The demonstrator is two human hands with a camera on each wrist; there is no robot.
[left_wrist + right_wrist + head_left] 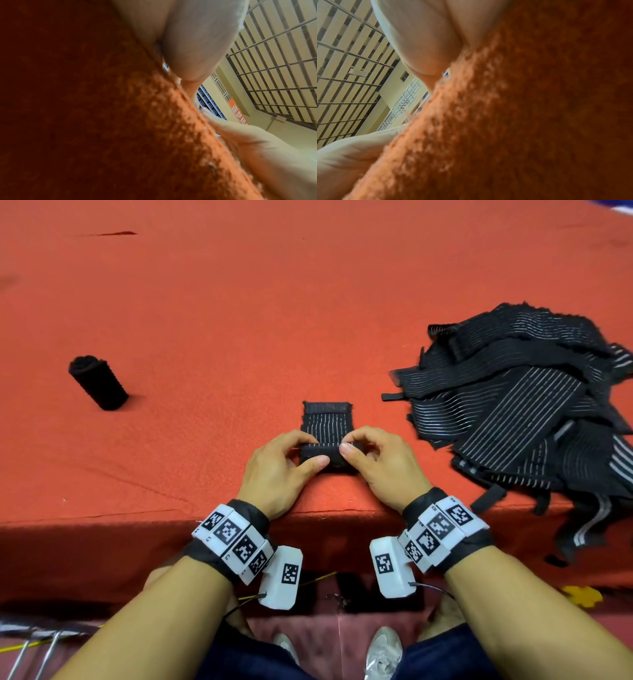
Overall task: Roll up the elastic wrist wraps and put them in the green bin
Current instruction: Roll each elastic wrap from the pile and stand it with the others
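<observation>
Both hands (329, 463) pinching half-rolled wrist wrap (327, 433)

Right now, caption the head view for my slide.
Both hands, left hand and right hand, roll a wrist wrap on the red table; a finished roll lies left.

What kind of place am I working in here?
Probably a big indoor hall or gym floor, though that's uncertain. The wraps lie on a raised platform covered in orange-red felt, a metal grid ceiling shows overhead, and a heap of unrolled wrist wraps waits beside the hands.
</observation>
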